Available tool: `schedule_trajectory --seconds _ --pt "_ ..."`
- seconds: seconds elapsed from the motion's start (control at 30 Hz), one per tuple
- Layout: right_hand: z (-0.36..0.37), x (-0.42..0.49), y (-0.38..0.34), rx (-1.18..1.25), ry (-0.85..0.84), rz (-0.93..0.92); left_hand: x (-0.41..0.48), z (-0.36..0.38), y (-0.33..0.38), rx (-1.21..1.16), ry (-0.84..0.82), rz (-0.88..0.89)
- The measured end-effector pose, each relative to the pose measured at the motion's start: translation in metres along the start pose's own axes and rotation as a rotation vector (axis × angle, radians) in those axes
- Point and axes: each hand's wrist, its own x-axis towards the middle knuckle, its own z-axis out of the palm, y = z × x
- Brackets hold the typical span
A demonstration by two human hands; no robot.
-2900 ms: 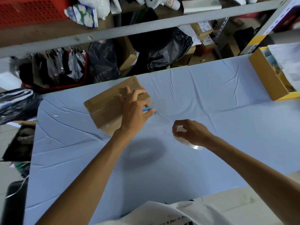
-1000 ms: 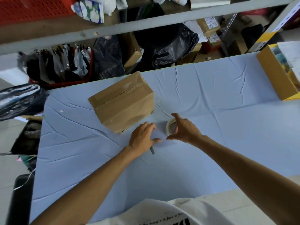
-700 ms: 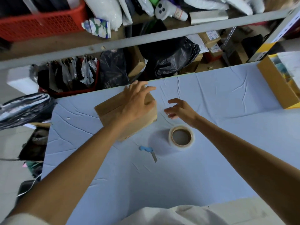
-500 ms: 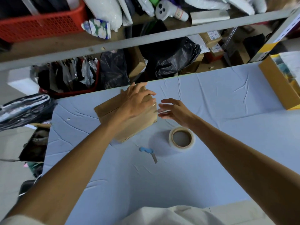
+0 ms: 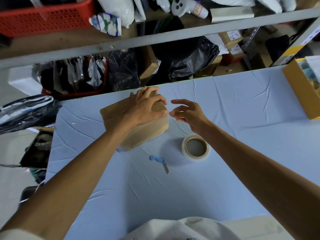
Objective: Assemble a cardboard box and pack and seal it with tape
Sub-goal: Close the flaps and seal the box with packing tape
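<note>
A closed brown cardboard box (image 5: 147,132) stands on the light blue table (image 5: 225,170), left of the middle. My left hand (image 5: 147,106) lies flat on the box's top right corner and presses it down. Just to the right of that corner my right hand (image 5: 187,113) hovers with fingers spread, fingertips close to a clear strip of tape at the box's edge. A roll of clear tape (image 5: 196,148) lies flat on the table in front of the box. A blue-handled cutter (image 5: 159,161) lies beside the roll, blade out.
A yellow cardboard tray (image 5: 301,90) with papers stands at the table's right edge. Behind the table runs a grey shelf (image 5: 155,37) with black bags, small boxes and a red basket (image 5: 43,16). Black bags lie on the floor at the left.
Both hands let go of the cutter and the tape roll, which now lie on the table. My left hand went onto the box's top and my right hand moved to its right corner.
</note>
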Motion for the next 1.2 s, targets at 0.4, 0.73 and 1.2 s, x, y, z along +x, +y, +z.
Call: schedule_trajectory --seconds 0.4,0.73,1.2 --pt "-0.005 -0.007 0.0 -0.068 -0.128 0.083 -0.002 0.0 -0.001 -0.017 -0.04 0.013" --pt "0.001 -0.001 0.0 -0.072 0.074 0.021 -0.006 0.001 0.001 0.038 -0.078 0.028" --pt "-0.003 -0.006 0.018 -0.139 -0.117 0.102 -0.006 0.003 0.003 0.047 -0.035 0.012"
